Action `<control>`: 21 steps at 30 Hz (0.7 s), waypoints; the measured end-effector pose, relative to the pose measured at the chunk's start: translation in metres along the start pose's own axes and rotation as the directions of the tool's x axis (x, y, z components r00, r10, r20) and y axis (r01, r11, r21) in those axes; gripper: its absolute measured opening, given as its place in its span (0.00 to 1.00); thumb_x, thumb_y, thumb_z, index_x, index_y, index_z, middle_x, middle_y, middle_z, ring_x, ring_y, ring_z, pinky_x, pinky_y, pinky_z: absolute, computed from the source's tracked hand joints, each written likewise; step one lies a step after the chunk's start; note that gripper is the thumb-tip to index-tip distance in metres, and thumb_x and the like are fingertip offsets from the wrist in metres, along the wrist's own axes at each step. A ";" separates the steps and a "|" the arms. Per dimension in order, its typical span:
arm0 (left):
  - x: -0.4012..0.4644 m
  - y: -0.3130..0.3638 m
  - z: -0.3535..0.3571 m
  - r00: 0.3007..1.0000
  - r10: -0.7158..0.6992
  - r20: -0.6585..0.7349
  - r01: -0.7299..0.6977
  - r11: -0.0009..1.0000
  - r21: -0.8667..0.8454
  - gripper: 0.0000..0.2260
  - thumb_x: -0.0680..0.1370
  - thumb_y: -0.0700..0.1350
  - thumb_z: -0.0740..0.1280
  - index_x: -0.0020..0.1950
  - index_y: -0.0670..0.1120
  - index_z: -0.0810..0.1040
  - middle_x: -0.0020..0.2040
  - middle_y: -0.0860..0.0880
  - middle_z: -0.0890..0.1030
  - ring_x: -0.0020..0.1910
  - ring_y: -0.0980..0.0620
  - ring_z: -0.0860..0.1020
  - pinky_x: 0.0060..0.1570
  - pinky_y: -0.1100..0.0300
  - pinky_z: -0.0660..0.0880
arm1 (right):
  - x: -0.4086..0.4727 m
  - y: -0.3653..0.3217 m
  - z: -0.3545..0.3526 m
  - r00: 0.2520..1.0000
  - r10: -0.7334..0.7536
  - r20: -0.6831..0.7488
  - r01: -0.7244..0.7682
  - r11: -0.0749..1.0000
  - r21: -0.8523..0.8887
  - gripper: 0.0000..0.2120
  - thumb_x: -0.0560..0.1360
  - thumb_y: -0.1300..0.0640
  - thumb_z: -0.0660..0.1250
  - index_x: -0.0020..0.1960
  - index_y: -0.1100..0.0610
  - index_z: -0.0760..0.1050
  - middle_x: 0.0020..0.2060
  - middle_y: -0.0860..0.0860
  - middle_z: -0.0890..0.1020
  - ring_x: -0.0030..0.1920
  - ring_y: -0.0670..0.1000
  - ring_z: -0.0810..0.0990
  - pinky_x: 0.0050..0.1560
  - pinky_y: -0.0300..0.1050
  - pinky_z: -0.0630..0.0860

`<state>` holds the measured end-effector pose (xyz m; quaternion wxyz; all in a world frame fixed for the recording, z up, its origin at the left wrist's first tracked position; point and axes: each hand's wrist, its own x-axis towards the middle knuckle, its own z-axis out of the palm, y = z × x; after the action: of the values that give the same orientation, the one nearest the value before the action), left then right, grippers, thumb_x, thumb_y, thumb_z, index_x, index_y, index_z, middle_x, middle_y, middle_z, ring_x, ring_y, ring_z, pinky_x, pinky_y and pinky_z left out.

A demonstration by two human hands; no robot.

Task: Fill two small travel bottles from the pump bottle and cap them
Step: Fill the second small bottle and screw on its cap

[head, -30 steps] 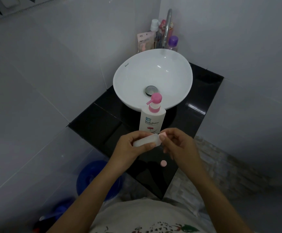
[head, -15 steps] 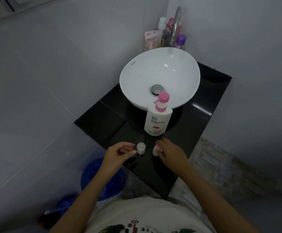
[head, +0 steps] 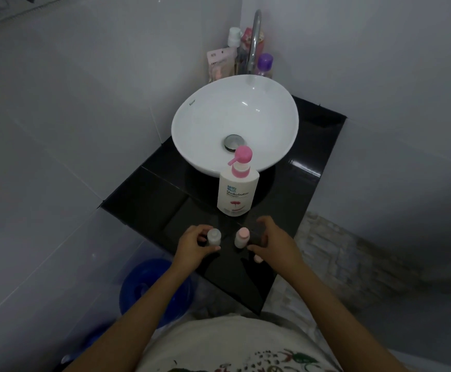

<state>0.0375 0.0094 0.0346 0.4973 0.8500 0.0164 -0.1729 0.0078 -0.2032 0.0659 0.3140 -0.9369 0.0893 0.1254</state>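
So we're standing both travel bottles upright on the black desk (head: pixel 143 200), right in front of the pump bottle (head: pixel 237 193), which is sitting against the sink (head: pixel 192 114). The left bottle (head: pixel 214 237) is open-topped, no cap on it, and our left hand (head: pixel 192 247) is curling loosely around it, fingers right by its sides, probably just steadying it so it's not tipping over. Can't tell if we're actually squeezing it or only touching. The right bottle (head: pixel 242 237) is wearing its pink cap, and our right hand (head: pixel 271 245) is hanging just beside it with fingers spread apart, not clamping on anything we can see. There's a second pink cap (head: pixel 258 259) lying on the desk, partly tucked under that hand, so it's staying within reach for the open bottle.

We're guessing the pair is lined up near the pump so the nozzle is close by. Whether either one has liquid inside yet, we honestly can't tell from here, they're too small and cloudy.
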 end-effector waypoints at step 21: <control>-0.055 0.058 -0.050 0.992 0.114 -0.054 -0.126 0.860 -0.495 0.16 0.66 0.47 0.73 0.53 0.54 0.77 0.48 0.55 0.84 0.48 0.58 0.81 0.43 0.69 0.77 | -0.026 -0.025 -0.038 0.989 0.146 0.008 -0.137 0.906 0.400 0.08 0.73 0.58 0.70 0.51 0.58 0.77 0.40 0.55 0.81 0.32 0.49 0.79 0.31 0.36 0.75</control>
<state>0.0110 0.0301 0.1230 0.7089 0.6946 0.0132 -0.1217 -0.0040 -0.2042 0.1167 0.4878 -0.8453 0.1843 0.1165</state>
